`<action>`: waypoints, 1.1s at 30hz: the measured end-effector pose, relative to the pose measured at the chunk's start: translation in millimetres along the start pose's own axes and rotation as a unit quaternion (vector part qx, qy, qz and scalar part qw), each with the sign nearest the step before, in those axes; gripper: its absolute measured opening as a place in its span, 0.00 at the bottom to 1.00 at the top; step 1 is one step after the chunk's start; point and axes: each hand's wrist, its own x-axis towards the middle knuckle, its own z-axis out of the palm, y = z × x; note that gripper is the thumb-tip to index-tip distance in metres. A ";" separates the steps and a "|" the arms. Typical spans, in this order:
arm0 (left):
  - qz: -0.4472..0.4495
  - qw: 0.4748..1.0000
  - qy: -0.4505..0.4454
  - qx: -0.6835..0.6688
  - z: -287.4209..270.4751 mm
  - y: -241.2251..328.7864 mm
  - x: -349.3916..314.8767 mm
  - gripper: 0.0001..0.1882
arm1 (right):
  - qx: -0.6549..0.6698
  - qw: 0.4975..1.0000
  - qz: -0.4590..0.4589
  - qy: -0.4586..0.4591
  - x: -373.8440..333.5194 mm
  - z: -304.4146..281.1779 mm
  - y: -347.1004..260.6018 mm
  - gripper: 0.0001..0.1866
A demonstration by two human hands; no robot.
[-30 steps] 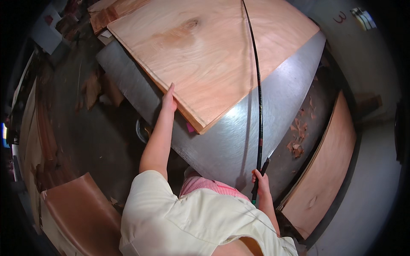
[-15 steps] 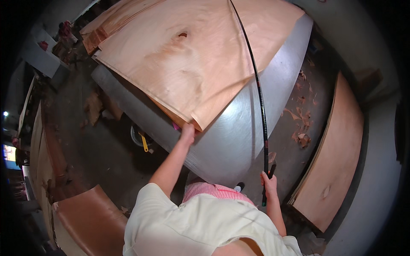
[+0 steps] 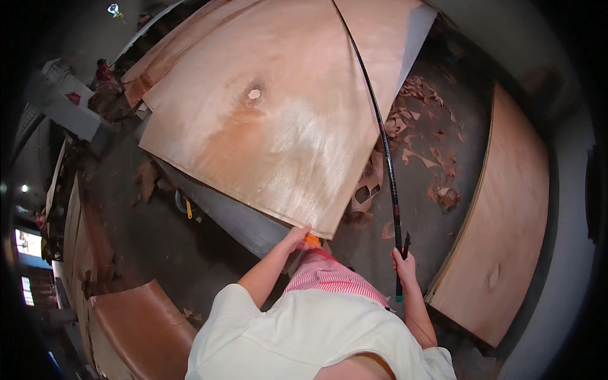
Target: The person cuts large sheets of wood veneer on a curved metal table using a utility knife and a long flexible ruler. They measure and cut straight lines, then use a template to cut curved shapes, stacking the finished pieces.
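Observation:
A large thin wood veneer sheet (image 3: 285, 171) with a knot hole spreads over the middle, its near corner by my waist. My left hand (image 3: 297, 239) is closed on its near edge, just left of that corner. A small orange patch (image 3: 312, 240) shows beside the fingers; I cannot make out what it is. My right hand (image 3: 405, 266), at the right, is wrapped round the lower end of a long thin black rod (image 3: 387, 149), which reaches far across the sheet. A short dark tool (image 3: 406, 242) sticks up from the same hand; its kind is unclear.
Beneath the veneer sheet lies a grey metal tabletop (image 3: 237, 218). More veneer sheets (image 3: 497, 221) stand stacked at the right. Torn veneer scraps (image 3: 437, 155) litter the floor. A brown curved sheet (image 3: 145, 323) sits at lower left. A person (image 3: 104, 76) is far left.
The veneer sheet has come toward me with my left hand on its edge, covering much more of the metal tabletop. My right hand still holds the rod, nearly in place.

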 end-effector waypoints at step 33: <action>0.317 0.646 0.285 0.633 151.9 318.7 193.0 0.49 | -0.105 0.977 -0.011 -0.183 400.4 -42.3 -190.7 0.18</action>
